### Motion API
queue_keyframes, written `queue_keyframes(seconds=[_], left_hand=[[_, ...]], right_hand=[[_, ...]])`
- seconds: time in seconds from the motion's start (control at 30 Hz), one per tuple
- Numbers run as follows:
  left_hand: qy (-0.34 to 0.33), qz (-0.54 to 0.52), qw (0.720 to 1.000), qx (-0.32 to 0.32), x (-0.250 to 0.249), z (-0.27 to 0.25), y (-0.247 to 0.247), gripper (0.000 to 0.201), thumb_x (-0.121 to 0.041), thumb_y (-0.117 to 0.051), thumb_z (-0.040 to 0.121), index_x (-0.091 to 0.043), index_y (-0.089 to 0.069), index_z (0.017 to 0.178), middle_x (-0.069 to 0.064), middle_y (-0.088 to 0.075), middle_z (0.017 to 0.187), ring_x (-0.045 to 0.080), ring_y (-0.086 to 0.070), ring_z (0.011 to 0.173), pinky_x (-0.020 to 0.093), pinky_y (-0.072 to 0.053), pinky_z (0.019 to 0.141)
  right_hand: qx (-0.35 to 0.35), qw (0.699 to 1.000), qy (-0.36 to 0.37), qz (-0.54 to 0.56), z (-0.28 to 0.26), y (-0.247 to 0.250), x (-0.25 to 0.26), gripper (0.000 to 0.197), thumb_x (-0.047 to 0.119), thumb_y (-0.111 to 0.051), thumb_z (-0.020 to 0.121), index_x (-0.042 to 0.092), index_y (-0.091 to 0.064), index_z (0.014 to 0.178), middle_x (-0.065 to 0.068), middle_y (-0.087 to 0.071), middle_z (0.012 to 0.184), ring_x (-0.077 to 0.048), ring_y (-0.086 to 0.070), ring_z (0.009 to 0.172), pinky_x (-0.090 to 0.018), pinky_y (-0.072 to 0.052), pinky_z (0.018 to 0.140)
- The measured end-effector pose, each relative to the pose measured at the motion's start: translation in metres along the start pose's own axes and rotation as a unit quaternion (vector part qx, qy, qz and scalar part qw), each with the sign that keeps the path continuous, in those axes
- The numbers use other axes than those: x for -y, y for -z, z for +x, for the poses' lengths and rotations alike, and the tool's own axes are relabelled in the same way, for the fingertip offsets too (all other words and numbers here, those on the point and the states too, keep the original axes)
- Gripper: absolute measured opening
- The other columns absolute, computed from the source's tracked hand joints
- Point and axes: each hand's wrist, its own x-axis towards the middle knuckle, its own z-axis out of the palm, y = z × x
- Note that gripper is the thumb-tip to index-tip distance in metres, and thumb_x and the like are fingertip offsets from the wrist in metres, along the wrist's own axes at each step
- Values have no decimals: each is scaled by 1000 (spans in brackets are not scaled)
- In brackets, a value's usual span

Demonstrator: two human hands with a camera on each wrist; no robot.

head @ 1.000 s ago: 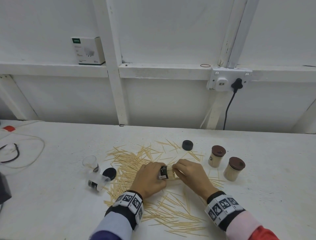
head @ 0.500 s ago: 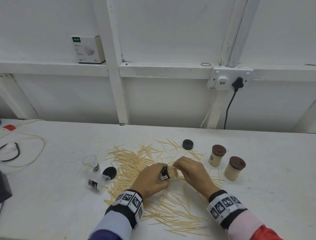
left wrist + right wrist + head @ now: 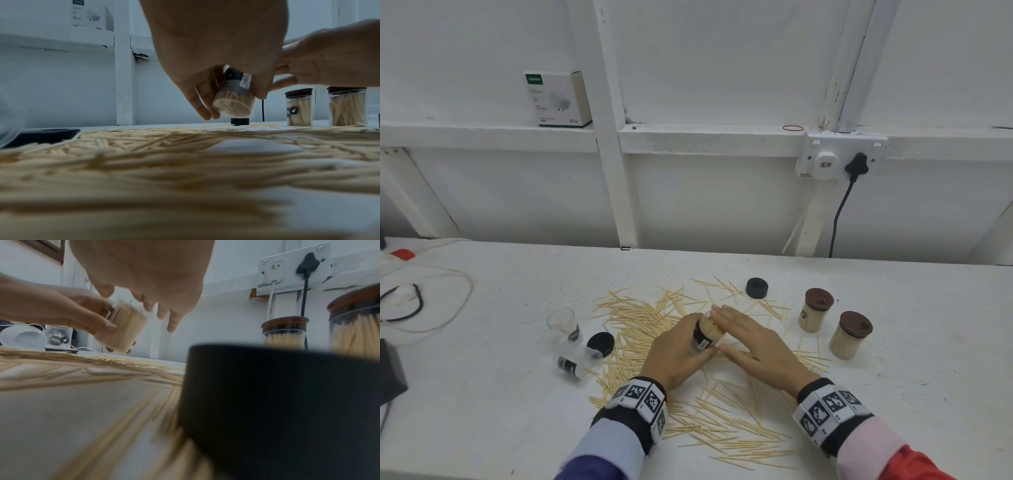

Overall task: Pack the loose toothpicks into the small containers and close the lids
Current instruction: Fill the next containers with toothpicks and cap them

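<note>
1. Left hand (image 3: 677, 353) grips a clear container (image 3: 707, 334) packed with toothpicks, fingers (image 3: 202, 99) curled round its side; it is tilted and held off the table (image 3: 482, 394), lid off.
2. Right hand (image 3: 753, 342) is flat, fingers (image 3: 722, 317) straight and together, lying against the container's open mouth and holding nothing.
3. Loose toothpicks (image 3: 647, 315) lie scattered mid-table, spreading under both hands toward the near edge.
4. Two filled containers with brown lids (image 3: 819, 298) stand upright, toward the right edge.
5. One black lid (image 3: 756, 287) sits on the far side of the pile, another black lid (image 3: 601, 343) on its left.
6. Two empty clear containers to the left of the pile: one upright (image 3: 563, 323), one on its side (image 3: 575, 363) just beside the left black lid.
</note>
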Motion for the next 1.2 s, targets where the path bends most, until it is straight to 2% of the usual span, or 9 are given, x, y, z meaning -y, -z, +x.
queue_keyframes(seconds=[0.13, 0.27, 0.47, 0.53, 0.63, 0.77, 0.93, 1.07, 1.2], left_hand=[[-7, -6, 1000, -9, 0, 0, 0, 49, -58, -59, 84, -34, -45, 124, -20, -58, 106, 0, -58, 87, 23, -49, 75], [-15, 3, 1000, -2, 0, -1, 2, 51, -54, -60, 85, -33, -43, 128, -20, -56, 111, 2, -58, 90, 22, -49, 76], [-43, 28, 999, 9, -1, 0, 2, 57, -62, -55, 88, -30, -41, 133, -19, -53, 118, 2, -57, 96, 27, -50, 80], [-61, 29, 997, 28, 0, 0, 0, 55, -58, -58, 88, -31, -41, 133, -19, -52, 120, 2, -56, 99, 27, -50, 81], [-75, 29, 996, 34, 3, 2, -3, 59, -47, -62, 88, -31, -37, 139, -18, -48, 133, 1, -49, 116, 25, -47, 92], [-94, 55, 994, 19, 11, 5, -6, 74, -34, -67, 86, -19, -31, 148, -5, -35, 150, 8, -31, 138, 15, -26, 106], [-100, 58, 993, 19, 11, 6, -8, 70, -29, -67, 84, -20, -35, 146, -4, -44, 144, 11, -40, 132, 23, -33, 106], [-85, 70, 994, 4, 10, 6, -7, 54, -40, -68, 83, -27, -51, 132, -9, -61, 120, 13, -55, 110, 29, -43, 93], [-77, 82, 994, -5, 8, 6, -6, 49, -38, -68, 84, -24, -52, 129, -7, -59, 121, 14, -51, 111, 29, -38, 97]], right_hand=[[-19, 999, -32, 1, 1, 2, 3, 64, 49, -40, 100, 40, -6, 153, 26, -7, 157, 13, -2, 142, -12, -16, 113], [13, 1000, 2, -1, 1, -1, 1, 56, 51, -43, 99, 50, -18, 149, 30, -1, 157, 11, 0, 143, -10, -16, 107], [-26, 998, -29, 46, 1, -2, -2, 68, 56, -49, 93, 45, -16, 151, 27, -25, 151, 13, -24, 134, -13, -30, 105], [-15, 997, -34, 62, 1, -5, -6, 68, 58, -54, 90, 41, -26, 149, 23, -41, 140, 9, -42, 120, -15, -42, 95], [-41, 999, -8, 8, 1, -9, -11, 52, 44, -60, 87, 31, -47, 136, 14, -55, 125, 1, -53, 103, -23, -51, 79], [-66, 996, 10, 57, 2, -8, -12, 42, 25, -67, 83, 26, -57, 125, 14, -58, 121, -3, -56, 105, -23, -53, 80], [-45, 994, 25, 99, 1, -7, -14, 48, 22, -71, 85, 33, -53, 128, 19, -57, 125, -2, -57, 109, -24, -53, 84], [-28, 990, 20, 137, 1, -3, -9, 61, 31, -76, 82, 53, -43, 128, 33, -51, 125, 4, -53, 116, -17, -52, 85], [-13, 989, -35, 146, 0, -3, -6, 57, 43, -71, 84, 35, -47, 135, 23, -53, 127, 3, -54, 110, -21, -53, 83]])
